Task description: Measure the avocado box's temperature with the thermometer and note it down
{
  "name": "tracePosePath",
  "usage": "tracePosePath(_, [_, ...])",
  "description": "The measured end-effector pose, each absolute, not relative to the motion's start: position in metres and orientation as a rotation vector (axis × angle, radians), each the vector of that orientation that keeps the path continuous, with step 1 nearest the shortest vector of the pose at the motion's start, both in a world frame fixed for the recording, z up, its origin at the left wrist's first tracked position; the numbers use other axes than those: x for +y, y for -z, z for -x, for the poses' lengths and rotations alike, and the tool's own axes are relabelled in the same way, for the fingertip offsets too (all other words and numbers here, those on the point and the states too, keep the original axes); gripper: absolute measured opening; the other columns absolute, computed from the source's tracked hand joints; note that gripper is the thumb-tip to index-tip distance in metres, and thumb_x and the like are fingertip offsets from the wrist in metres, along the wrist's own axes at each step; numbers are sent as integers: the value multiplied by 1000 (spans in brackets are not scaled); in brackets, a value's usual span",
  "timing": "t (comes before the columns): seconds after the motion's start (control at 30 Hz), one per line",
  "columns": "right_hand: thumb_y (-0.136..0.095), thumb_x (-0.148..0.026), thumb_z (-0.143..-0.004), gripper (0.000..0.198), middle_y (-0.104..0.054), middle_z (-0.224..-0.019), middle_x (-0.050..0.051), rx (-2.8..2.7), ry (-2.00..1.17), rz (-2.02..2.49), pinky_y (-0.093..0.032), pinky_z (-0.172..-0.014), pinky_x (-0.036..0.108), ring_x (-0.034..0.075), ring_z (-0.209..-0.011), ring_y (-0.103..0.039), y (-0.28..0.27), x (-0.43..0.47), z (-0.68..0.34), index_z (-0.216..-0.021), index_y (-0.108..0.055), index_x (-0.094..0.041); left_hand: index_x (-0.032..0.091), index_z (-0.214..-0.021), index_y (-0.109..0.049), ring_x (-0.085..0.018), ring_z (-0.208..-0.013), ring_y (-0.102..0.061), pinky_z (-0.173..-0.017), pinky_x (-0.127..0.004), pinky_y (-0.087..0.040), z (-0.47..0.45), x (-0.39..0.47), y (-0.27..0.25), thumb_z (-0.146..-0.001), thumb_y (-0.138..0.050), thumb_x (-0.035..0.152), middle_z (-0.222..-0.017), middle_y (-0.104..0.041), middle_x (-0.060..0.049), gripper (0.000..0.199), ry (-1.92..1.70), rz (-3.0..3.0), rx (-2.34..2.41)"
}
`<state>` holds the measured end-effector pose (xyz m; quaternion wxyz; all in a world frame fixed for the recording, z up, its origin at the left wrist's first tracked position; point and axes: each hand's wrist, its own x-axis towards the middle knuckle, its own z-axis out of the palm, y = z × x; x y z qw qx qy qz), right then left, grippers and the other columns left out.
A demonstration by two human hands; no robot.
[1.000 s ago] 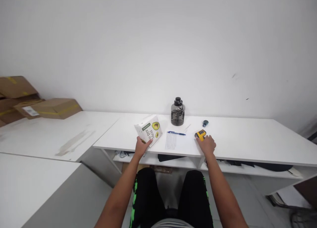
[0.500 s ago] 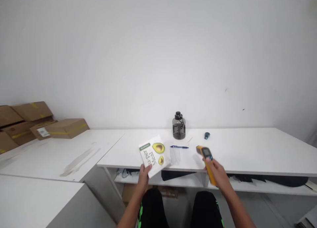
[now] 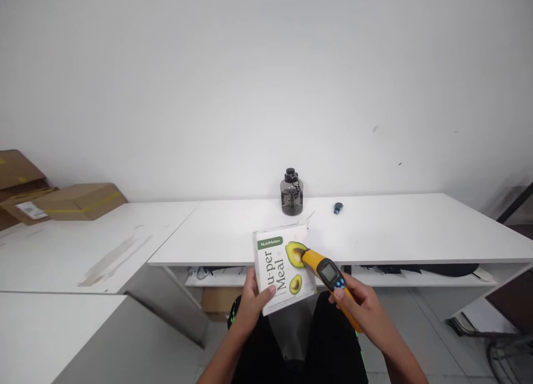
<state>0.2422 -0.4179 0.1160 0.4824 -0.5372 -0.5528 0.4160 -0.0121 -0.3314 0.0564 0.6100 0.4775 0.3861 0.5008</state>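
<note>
My left hand (image 3: 253,299) grips the lower left side of a white box (image 3: 268,267) printed with avocados and the words "NutriMotion" and "Meal", thumb across its front. In my right hand (image 3: 360,303) is a yellow infrared thermometer gun (image 3: 320,263), my fingers wrapped round its handle. Its screen and blue buttons face up towards me, and its nose lies over the upper avocado picture; whether it touches the box I cannot tell. The box covers most of the pen behind it.
A dark clear water jug (image 3: 292,195) stands at the back of the white table (image 3: 387,228). To its right lies a small dark blue object (image 3: 337,208). Cardboard boxes (image 3: 83,200) sit on the left table. Under the tabletop, an open shelf (image 3: 416,275) holds dark items.
The thermometer has moved left, up to the front of the box. My left hand has brought the box right and more upright. The whole view has shifted somewhat.
</note>
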Motion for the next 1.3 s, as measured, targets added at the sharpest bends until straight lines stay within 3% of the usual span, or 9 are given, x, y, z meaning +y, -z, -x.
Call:
tracePosePath(0.3, [-62,-61,-82,55,-71,-80,5,-1360,-1009,1287,-55,-82,37,26,-81,-65,-114,-415,-238,-124,-69,-25,22,-107,-52,-29,-98,-68,-82,-39,-55,8,-335,-69,-60,-83,43,-106,-72,-9,60,-1125,-1096,954])
tracePosePath(0.47, [-68,-57,-80,55,-73,-105,9,-1331,-1052,1271,-53,-91,41,27,-92,-67,-107,-416,-244,-126,-68,-26,22,-107,-52,-29,-101,-67,-84,-38,-54,11,-334,-70,-61,-83,41,-108,-72,-9,59,-1117,-1159,950])
tracePosePath(0.53, [-68,-56,-80,54,-72,-106,9,-1328,-1055,1263,-52,-93,42,27,-94,-67,-105,-416,-245,-125,-68,-25,22,-110,-51,-29,-103,-67,-85,-38,-54,12,-333,-67,-63,-82,40,-111,-71,-10,58,-1104,-1182,930])
tracePosePath(0.8, [-71,-54,-79,58,-74,-99,9,-1329,-1089,1220,-53,-93,42,27,-95,-67,-105,-419,-247,-129,-66,-24,22,-109,-50,-28,-103,-67,-87,-39,-54,9,-335,-62,-67,-80,36,-110,-70,-8,54,-1109,-1224,888])
tracePosePath(1.1, [-75,-51,-76,56,-66,-129,12,-1304,-1069,1229,-48,-101,47,32,-115,-63,-97,-424,-253,-126,-68,-26,22,-106,-49,-29,-100,-68,-82,-38,-56,6,-340,-72,-58,-85,39,-107,-72,-9,62,-1075,-1151,914])
tracePosePath(1.3, [-75,-50,-77,54,-65,-131,12,-1323,-1093,1206,-48,-102,48,33,-117,-62,-101,-424,-254,-125,-68,-26,23,-107,-49,-30,-103,-67,-84,-39,-56,7,-340,-66,-56,-86,37,-108,-72,-9,65,-1089,-1127,899])
